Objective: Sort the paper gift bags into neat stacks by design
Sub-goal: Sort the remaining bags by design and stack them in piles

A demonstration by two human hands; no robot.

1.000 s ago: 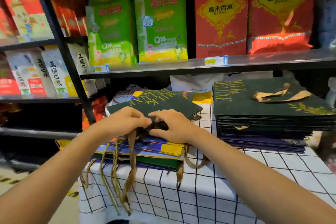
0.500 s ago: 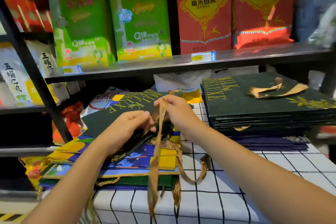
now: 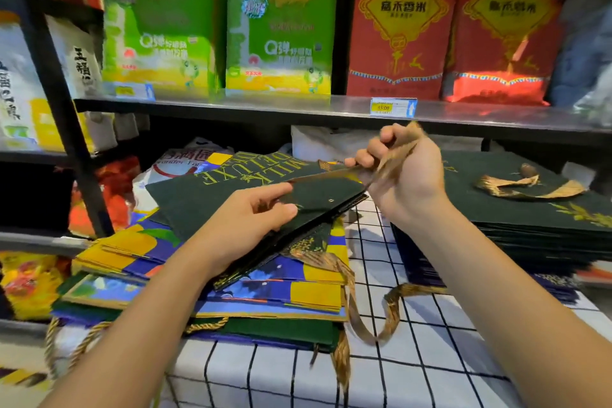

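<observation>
A table (image 3: 414, 374) with a white cloth and black grid lines is carrying two piles of flat paper bags. The mixed pile (image 3: 265, 295) is sitting at the table's left edge, with blue and yellow bags on top of a dark green one, and gold rope handles are hanging over the left and near edges. The neat green stack (image 3: 530, 228) is sitting toward the table's right edge, with a gold ribbon handle lying loose on its top.

The left hand (image 3: 245, 225) is holding the dark green bag (image 3: 231, 195) by its near end, with the thumb on top and the fingers curled under it. This bag is tilting up above the mixed pile, and its gold letters are facing away from the person. The right hand (image 3: 400, 172) is pinching the bag's gold ribbon (image 3: 394, 156) tight between its fingers, just above the bag's right corner. The ribbon is stretching from that corner up into the fist.

A strip of bare cloth is showing between the two piles, and more bare cloth is showing along the near edge. A metal shelf (image 3: 298, 113) is sitting above the far edge, holding two green boxes (image 3: 218, 23) and two red boxes (image 3: 450, 30) standing upright side by side.
</observation>
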